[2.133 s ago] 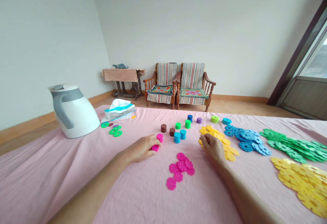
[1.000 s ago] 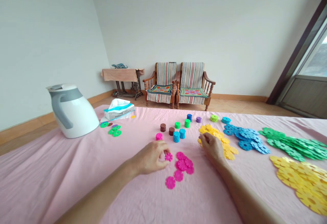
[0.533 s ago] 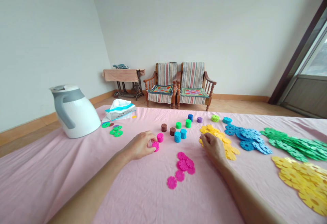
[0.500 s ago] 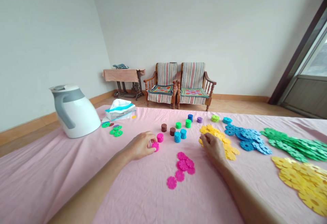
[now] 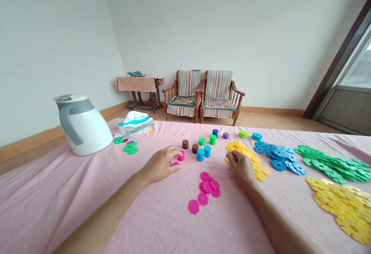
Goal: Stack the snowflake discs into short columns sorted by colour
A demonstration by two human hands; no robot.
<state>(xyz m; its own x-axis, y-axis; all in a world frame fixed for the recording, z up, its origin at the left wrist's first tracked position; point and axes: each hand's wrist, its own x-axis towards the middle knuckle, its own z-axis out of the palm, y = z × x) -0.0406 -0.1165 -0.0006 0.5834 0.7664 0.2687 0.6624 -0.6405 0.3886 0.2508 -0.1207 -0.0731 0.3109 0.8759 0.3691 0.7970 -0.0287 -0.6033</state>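
My left hand [image 5: 162, 164] is curled round a short stack of pink flower-shaped discs [image 5: 175, 164], thumb on the near side and fingers on the far side, partly hiding it. Another pink stack [image 5: 181, 156] stands just behind, by the fingertips. My right hand [image 5: 240, 164] is closed, fingers pressed together, at the left edge of a pile of yellow discs [image 5: 260, 172]; whatever it may hold is hidden. Between the hands, several loose pink discs [image 5: 206, 186] lie flat and overlapping on the pink cloth [image 5: 162, 211].
Small stacks stand farther back: brown [image 5: 185, 144], blue [image 5: 200, 154], green [image 5: 213, 139] and purple [image 5: 225, 135]. Blue [image 5: 281, 153], green [image 5: 327, 161] and yellow piles [image 5: 342, 207] spread rightward. A white jug [image 5: 87, 130], tissue pack [image 5: 135, 124] and green discs [image 5: 131, 148] are at left.
My left hand's fingers have shifted slightly over the near pink stack, covering more of it. My right hand stays almost still. The whole view has moved a little.
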